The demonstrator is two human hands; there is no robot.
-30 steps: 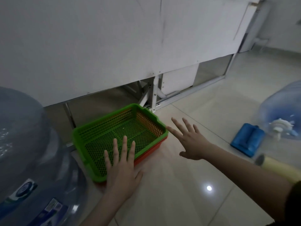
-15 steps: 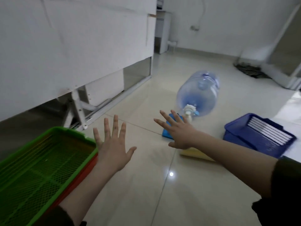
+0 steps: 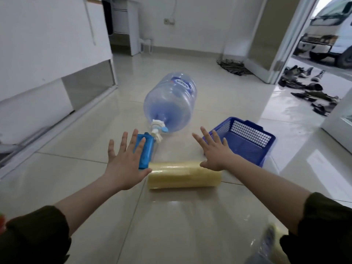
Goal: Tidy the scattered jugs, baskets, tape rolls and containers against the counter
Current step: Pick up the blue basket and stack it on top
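Both grips are apart and hold nothing. Left grip (image 3: 123, 162) is flat with fingers spread, out in front of us over the floor (image 3: 171, 225). Its fingertips overlap the blue container (image 3: 146, 149) in view; we cannot tell whether they touch. Right grip (image 3: 215, 155) is the same, fingers splayed, and overlaps the near left corner of the blue basket (image 3: 247, 141). Its thumb lies over the right end of the yellow roll (image 3: 182, 175); contact is unclear.

Task items, all on the floor:
- The water jug (image 3: 171, 103) lies on its side, white tap end toward us and label at the far end. The tap is just beside the far end of the blue container.
- The blue container sits between the jug and the roll, its near end by the roll's left end.
- The yellow roll lies crosswise, nearest to us.
- The blue basket sits right of the jug and beyond the roll's right end.

We see the white desk (image 3: 47, 44) along the left, and all four items are well apart from it.

Far right there is an open doorway with a white truck (image 3: 331, 29) outside and dark debris (image 3: 308, 88) on the wet ground. A blurred object sits at the lower right edge; we cannot identify it.
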